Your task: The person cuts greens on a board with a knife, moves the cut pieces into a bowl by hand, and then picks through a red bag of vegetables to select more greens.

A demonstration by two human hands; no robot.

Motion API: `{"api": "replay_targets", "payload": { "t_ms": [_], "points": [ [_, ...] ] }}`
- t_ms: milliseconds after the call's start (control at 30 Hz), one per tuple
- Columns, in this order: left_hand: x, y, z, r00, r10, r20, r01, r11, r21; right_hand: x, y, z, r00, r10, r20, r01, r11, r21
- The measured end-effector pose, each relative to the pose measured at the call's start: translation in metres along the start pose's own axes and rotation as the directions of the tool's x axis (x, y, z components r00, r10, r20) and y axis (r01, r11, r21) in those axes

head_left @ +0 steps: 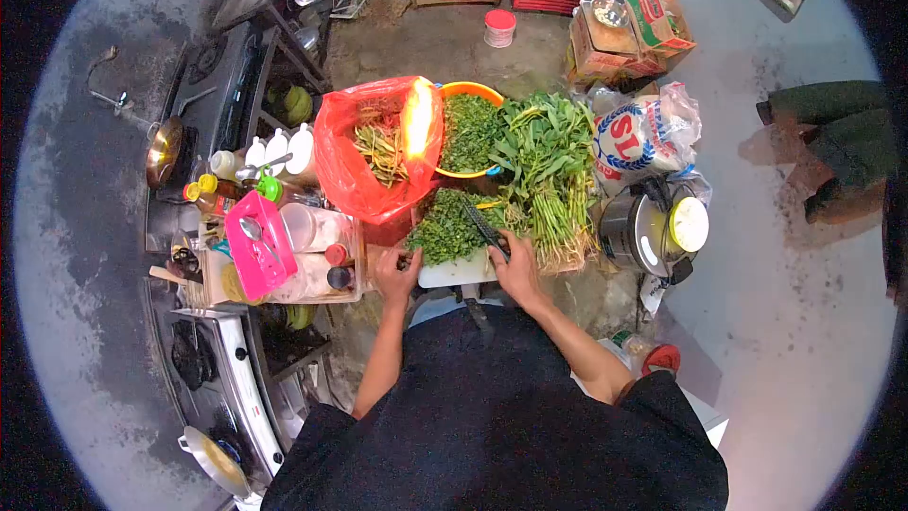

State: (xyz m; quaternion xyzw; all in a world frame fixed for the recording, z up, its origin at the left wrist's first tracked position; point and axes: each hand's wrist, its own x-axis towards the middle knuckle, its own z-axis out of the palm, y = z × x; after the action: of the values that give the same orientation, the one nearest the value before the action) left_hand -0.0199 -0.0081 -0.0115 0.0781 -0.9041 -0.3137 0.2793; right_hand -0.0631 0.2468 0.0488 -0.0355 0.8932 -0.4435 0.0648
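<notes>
My right hand (pixel 516 271) is wrapped round the handle of a knife (pixel 482 224). Its dark, patterned blade points away from me over chopped green leaves (pixel 445 227). The leaves are heaped on a white cutting board (pixel 459 273), whose near edge shows. At the heap's left side, my left hand (pixel 394 272) has its fingers curled in beside the leaves; what they pinch, if anything, is too small to make out. Uncut leafy greens (pixel 549 151) with long stems lie just right of the knife. Behind the board, an orange-rimmed basin (pixel 473 88) holds more chopped greens.
A red plastic bag (pixel 355 185) with plant trimmings stands behind my left hand. Leftward are a pink tray (pixel 248 251) with spoons, bottles and jars. A rice cooker (pixel 629 227) and a printed plastic bag (pixel 634 137) stand right. Another person's legs (pixel 832 151) show far right.
</notes>
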Motion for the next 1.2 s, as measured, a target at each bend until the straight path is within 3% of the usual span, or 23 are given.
{"api": "replay_targets", "payload": {
  "t_ms": [67,167,300,367,467,667,833,900,1033,1100,1200],
  "points": [
    [-0.001,0.003,-0.003,0.997,-0.057,0.058,0.057,0.998,0.003,0.004,-0.001,0.007,0.998,0.054,-0.013,-0.054,0.999,0.009],
    [-0.001,-0.001,-0.003,0.997,-0.024,0.072,0.027,0.999,-0.044,0.010,-0.018,0.020,0.999,0.052,-0.004,-0.051,0.993,0.110],
    [0.002,-0.001,-0.006,0.995,-0.006,0.100,0.012,0.998,-0.061,0.015,-0.025,0.043,1.000,0.009,-0.021,-0.007,0.996,0.090],
    [0.006,0.003,-0.010,0.994,0.016,0.105,-0.009,0.997,-0.073,0.015,-0.020,0.054,0.990,-0.118,-0.082,0.113,0.992,-0.056],
    [0.004,-0.003,-0.009,0.991,0.040,0.124,-0.030,0.996,-0.084,0.015,-0.017,0.056,0.986,-0.151,-0.074,0.135,0.973,-0.187],
    [0.002,-0.007,-0.007,0.985,0.020,0.169,-0.001,0.994,-0.110,0.012,-0.034,0.042,0.997,-0.054,-0.054,0.043,0.981,-0.187],
    [0.002,-0.006,-0.008,0.986,-0.005,0.167,0.026,0.992,-0.125,0.047,-0.015,0.011,0.974,-0.159,-0.164,0.118,0.966,-0.231],
    [0.002,-0.005,-0.010,0.985,-0.008,0.170,0.030,0.991,-0.129,0.066,-0.014,0.000,0.955,-0.269,-0.126,0.227,0.934,-0.277],
    [0.005,-0.006,-0.012,0.988,-0.019,0.156,0.043,0.987,-0.157,0.078,-0.011,0.001,0.980,-0.180,0.080,0.197,0.868,-0.455],
    [0.003,-0.007,-0.013,0.976,-0.049,0.211,0.081,0.986,-0.147,0.079,-0.009,0.003,0.978,-0.197,0.070,0.206,0.854,-0.477],
    [0.002,-0.017,-0.008,0.963,-0.090,0.254,0.139,0.973,-0.185,0.074,-0.009,0.000,0.968,-0.242,-0.065,0.206,0.915,-0.346]
  ]
}}
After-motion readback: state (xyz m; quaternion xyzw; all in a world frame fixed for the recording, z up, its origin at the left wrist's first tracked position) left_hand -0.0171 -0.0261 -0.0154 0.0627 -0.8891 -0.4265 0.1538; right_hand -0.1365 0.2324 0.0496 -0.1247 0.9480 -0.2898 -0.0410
